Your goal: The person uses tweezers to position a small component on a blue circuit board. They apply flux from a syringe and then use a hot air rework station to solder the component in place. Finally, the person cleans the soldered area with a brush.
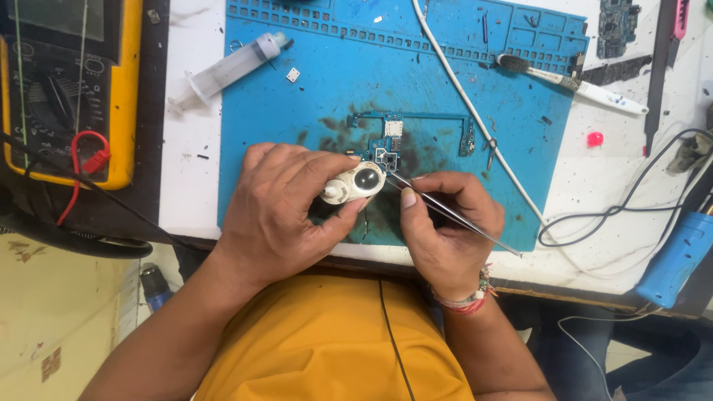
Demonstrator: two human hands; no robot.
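Note:
My left hand (278, 212) grips a small white magnifier loupe (356, 183) with a dark lens, held just over a blue phone circuit board (390, 141). The board lies on a blue work mat (327, 82) stained dark around it. In my right hand (445, 226) is a pair of metal tweezers (445, 212); the tips point left and touch the board beside the loupe. The two hands sit close together at the mat's near edge.
A yellow multimeter (67, 89) with a red lead sits at the left. A syringe (234, 65), a white toothbrush (572, 83) and a white cable (475, 122) lie on the mat. A blue-handled tool (679, 260) and dark cables are at the right, another circuit board (618, 26) at the back.

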